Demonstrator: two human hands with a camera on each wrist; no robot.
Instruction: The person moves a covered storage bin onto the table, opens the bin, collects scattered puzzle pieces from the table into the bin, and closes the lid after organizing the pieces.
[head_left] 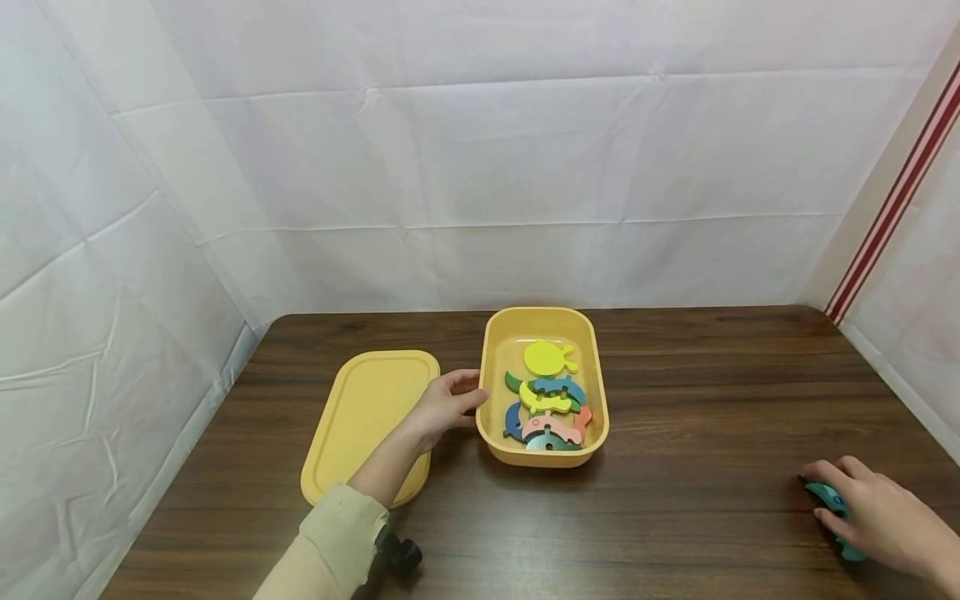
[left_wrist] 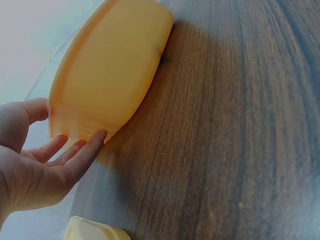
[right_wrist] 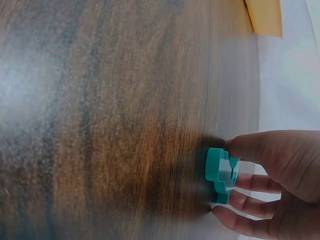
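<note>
A yellow plastic box (head_left: 540, 458) stands in the middle of the table. My left hand (head_left: 442, 410) grips its left wall, thumb at the rim and fingers against the outside (left_wrist: 85, 152). Inside lie several flat animal-shaped pieces: a round yellow one (head_left: 546, 359) by itself at the far end, and nearer a heap with a blue piece (head_left: 562, 388), a yellow curved piece (head_left: 542, 402) and a pink piece (head_left: 553, 427). Far to the right, my right hand (head_left: 873, 510) holds a teal animal-shaped piece (right_wrist: 215, 165) between thumb and fingers, low at the tabletop.
Left of the box lies its yellow lid (head_left: 363, 408), partly under my left forearm. A small black device (head_left: 401, 554) hangs at the left cuff. White cloth (head_left: 480, 167) rises behind the dark wooden table (head_left: 697, 400) and at its sides.
</note>
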